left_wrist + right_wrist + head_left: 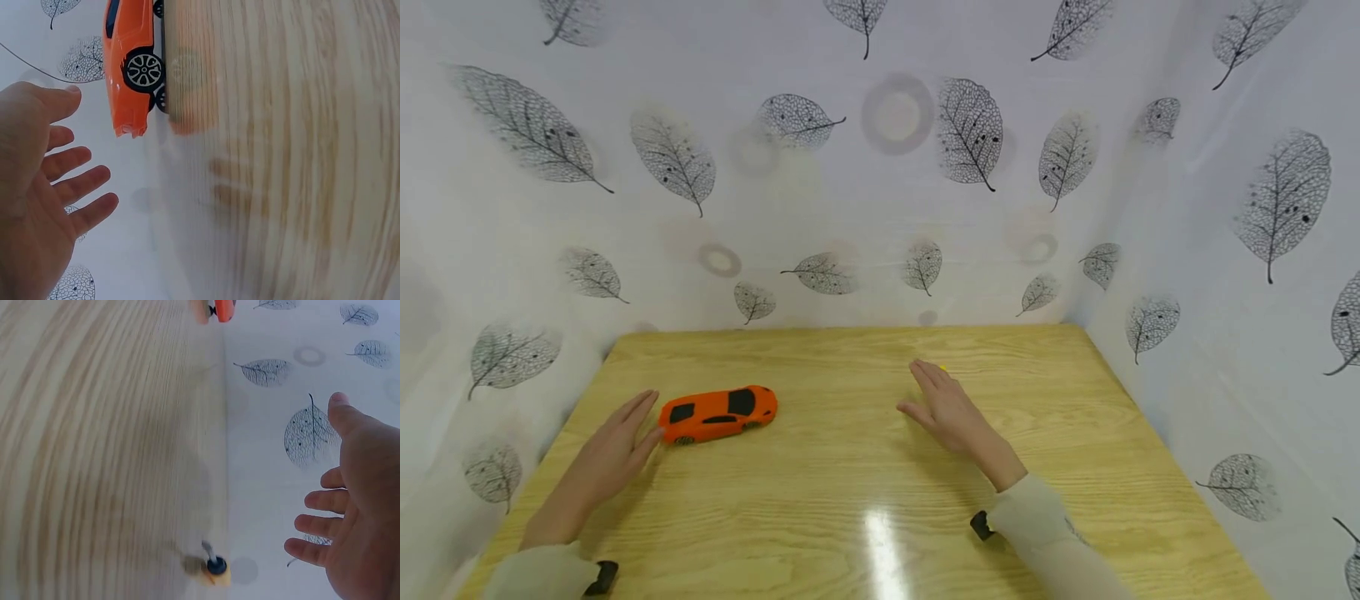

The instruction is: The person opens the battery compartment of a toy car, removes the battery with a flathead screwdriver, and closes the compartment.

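Observation:
An orange toy car with black windows stands on the wooden table, left of the middle. My left hand lies open beside the car's near end, fingers straight. In the left wrist view a small gap shows between that hand and the car. My right hand is open over the table's middle right, fingers stretched forward. Just past its fingertips sits a small yellow object. In the right wrist view this yellow piece has a dark top and lies apart from the open palm.
White curtain with grey leaf prints walls the table at the back and on both sides. The table's back edge meets that curtain. A bright glare spot lies on the near tabletop.

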Tool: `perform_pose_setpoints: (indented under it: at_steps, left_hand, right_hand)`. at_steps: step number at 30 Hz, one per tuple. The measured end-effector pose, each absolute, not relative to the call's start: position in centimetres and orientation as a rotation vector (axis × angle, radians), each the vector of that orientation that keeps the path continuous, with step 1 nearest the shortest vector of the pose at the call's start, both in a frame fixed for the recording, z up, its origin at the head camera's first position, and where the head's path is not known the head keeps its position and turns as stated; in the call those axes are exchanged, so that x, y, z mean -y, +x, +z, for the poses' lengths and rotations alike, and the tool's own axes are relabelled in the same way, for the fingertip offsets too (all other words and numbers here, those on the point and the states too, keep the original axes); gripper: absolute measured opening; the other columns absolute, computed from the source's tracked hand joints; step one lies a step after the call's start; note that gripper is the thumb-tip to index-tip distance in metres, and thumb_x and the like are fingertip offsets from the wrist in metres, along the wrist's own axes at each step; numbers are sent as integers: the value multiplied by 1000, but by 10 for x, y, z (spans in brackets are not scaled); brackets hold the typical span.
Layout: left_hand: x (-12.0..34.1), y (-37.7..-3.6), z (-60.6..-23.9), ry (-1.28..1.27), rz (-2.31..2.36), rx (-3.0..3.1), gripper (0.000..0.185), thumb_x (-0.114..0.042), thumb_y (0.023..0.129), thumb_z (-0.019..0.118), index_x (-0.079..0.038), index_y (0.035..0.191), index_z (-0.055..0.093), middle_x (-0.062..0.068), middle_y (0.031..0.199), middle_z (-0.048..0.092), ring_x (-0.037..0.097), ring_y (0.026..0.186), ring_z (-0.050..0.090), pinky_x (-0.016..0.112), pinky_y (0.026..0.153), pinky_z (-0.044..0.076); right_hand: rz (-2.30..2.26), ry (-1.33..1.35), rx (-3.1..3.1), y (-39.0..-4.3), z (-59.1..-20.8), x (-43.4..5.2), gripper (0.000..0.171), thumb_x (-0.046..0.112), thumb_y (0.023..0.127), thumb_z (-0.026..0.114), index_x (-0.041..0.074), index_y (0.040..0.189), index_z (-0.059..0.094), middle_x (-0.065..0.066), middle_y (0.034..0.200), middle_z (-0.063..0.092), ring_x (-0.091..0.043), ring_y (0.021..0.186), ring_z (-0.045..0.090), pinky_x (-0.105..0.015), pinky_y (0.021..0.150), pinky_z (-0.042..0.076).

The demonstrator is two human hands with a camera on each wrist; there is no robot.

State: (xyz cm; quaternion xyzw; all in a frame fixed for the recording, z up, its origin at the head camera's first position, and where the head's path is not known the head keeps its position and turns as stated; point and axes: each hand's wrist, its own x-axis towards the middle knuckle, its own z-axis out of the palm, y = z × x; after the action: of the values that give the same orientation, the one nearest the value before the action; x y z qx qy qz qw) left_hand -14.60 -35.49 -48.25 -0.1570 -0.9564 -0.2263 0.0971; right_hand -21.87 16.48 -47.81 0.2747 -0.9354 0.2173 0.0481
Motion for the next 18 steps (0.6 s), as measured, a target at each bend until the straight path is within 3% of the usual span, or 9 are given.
perform_pose_setpoints:
  at_steps: [6,11,18]
  left_hand:
    - [354,-151,-488,-490,-679,2802,58,-16,108,57,18,150,35,39,149,37,60,130,39,73,101,36]
    - [355,-154,-494,-515,-704,2791,56,-13,107,57,21,147,37,41,148,37,61,130,39,70,108,31]
    - [350,-159,-498,-458,-774,2890,58,-17,110,52,22,148,33,43,151,32,62,134,33,74,105,31]
  right_hand:
    - [654,894,2870,-222,-480,-135,78,54,107,46,-1,160,30,-19,164,33,-38,150,30,-57,120,30]
    - [655,949,2886,-224,-481,-105,77,54,107,46,1,161,31,-18,163,34,-37,150,32,-61,118,30]
    - [611,1041,2869,-229,-488,-72,73,50,108,50,0,159,35,-18,161,38,-34,147,37,-54,119,32]
